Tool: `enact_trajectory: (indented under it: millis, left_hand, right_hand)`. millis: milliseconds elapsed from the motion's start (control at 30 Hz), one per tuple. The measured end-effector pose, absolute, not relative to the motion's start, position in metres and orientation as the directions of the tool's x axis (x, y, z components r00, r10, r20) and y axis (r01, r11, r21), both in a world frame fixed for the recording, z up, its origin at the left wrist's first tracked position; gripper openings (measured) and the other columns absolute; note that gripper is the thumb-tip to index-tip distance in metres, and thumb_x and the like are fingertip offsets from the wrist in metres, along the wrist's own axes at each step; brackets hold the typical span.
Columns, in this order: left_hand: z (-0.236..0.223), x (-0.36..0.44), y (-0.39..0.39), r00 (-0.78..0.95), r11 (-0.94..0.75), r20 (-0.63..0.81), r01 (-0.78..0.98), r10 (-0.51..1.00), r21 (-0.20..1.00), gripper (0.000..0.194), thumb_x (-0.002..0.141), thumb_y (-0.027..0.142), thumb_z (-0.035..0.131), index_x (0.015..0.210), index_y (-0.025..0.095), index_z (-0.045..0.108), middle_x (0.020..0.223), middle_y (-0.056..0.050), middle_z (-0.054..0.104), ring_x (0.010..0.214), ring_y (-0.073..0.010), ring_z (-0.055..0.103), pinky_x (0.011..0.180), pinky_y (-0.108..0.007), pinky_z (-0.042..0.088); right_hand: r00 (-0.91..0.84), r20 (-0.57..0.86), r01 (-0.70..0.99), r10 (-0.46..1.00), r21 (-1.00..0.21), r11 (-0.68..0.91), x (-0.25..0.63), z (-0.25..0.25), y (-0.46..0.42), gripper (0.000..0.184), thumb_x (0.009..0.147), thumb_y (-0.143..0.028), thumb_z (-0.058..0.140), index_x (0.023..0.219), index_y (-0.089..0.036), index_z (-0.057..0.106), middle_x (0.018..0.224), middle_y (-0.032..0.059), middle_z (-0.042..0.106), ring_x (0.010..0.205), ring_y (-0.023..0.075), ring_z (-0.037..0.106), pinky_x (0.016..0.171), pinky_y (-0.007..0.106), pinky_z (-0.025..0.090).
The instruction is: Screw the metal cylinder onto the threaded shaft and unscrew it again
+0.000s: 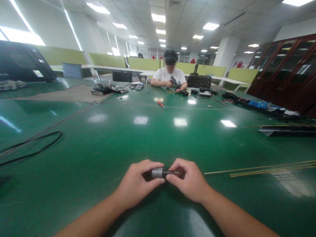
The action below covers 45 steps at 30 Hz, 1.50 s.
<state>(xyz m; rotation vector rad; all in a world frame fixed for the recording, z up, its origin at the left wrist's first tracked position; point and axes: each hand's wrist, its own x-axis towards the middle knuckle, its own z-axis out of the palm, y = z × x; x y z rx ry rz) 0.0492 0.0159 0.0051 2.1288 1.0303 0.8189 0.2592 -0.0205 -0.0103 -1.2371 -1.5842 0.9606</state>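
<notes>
Low over the green table, both hands meet on a small part made of a silver metal cylinder (157,172) and a dark ridged shaft (170,172). My left hand (138,177) grips the cylinder between thumb and fingers. At the other end, my right hand (189,179) pinches the shaft with thumb and forefinger. The part lies level, pointing left to right, and its two ends are partly hidden by my fingers. Whether cylinder and shaft are one piece, I cannot tell.
Several thin brass-coloured rods (261,169) lie at right, near a dark metal channel (286,131). A black cable (46,144) loops at left. Farther off are an orange screwdriver (161,104), electronic parts (108,88) and a seated person (170,74) holding a power drill (174,81).
</notes>
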Motion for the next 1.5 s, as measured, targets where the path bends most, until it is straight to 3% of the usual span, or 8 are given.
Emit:
enact_trajectory:
  millis: [1500]
  left_hand:
    - [0.0071,0.0482,0.0162,0.454,-0.465,0.252,0.451,0.854,0.762,0.028,0.077,0.033,0.079,0.103,0.024,0.077,0.093,-0.001,0.077,0.082,-0.0199,0.071,0.075,-0.028,0.051]
  right_hand:
    - [-0.070,0.177,0.317,0.982,-0.929,0.190,0.2603,-0.0063,-0.0225,0.011,0.076,-0.020,0.069,0.072,-0.019,0.059,0.062,-0.0038,0.055,0.055,0.0116,0.050,0.053,0.022,0.038]
